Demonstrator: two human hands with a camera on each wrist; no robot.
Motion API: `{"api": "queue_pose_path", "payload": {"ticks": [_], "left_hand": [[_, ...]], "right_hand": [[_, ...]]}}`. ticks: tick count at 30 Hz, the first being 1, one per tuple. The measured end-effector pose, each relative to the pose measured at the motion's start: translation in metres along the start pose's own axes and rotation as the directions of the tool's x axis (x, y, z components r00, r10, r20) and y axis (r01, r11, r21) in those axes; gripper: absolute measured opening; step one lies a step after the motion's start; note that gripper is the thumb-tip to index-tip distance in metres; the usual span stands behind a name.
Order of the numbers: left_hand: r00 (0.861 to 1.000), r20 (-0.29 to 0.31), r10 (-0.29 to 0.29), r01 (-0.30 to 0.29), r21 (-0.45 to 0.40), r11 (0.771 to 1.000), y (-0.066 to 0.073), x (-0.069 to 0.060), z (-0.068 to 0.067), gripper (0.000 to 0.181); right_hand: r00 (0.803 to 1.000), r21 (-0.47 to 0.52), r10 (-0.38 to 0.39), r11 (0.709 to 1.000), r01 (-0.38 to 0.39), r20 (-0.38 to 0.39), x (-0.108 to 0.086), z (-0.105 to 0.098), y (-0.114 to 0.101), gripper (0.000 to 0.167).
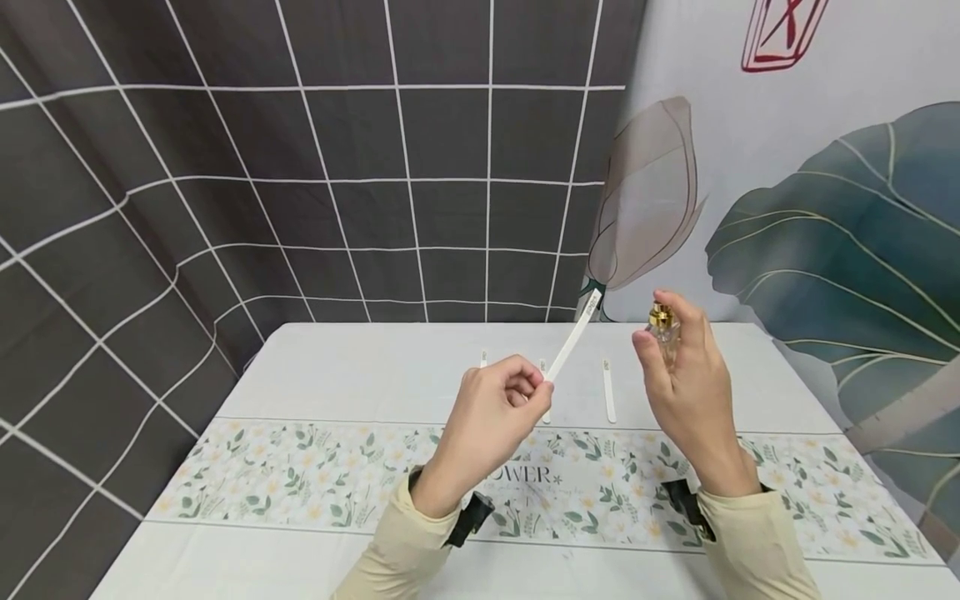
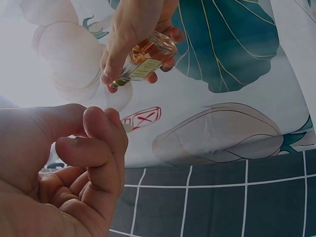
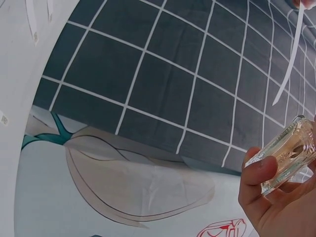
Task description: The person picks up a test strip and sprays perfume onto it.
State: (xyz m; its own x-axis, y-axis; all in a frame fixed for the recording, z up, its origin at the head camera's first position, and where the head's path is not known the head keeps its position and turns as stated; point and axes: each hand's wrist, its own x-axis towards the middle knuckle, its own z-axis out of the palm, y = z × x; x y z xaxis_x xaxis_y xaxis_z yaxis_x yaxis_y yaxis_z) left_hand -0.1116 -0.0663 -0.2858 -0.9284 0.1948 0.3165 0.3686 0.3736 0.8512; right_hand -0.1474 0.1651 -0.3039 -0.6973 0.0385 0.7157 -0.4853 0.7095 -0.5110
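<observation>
My left hand pinches the lower end of a white perfume test strip between thumb and fingers. The strip slants up to the right above the table, small dark print near its top. To the right, my right hand grips a clear glass perfume bottle with a gold spray top. The index finger rests on that top; the thumb is at the side. In the left wrist view the bottle shows amber liquid and a pale label. The right wrist view has the bottle apart from the strip.
More white strips lie on the table behind the hands: one at the right, others partly hidden by the left hand. A flowered runner crosses the white tablecloth. Behind hang a dark grid curtain and a leaf-print curtain.
</observation>
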Motion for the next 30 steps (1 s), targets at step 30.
{"api": "queue_pose_path", "payload": {"ticks": [30], "left_hand": [[1.0,0.016,0.003,-0.002,-0.015,1.0,0.0006,-0.0006,0.002,0.006]], "right_hand": [[0.999,0.019,0.029,0.999,-0.028,-0.027,0.0005,-0.0014,0.0004,0.047]]}}
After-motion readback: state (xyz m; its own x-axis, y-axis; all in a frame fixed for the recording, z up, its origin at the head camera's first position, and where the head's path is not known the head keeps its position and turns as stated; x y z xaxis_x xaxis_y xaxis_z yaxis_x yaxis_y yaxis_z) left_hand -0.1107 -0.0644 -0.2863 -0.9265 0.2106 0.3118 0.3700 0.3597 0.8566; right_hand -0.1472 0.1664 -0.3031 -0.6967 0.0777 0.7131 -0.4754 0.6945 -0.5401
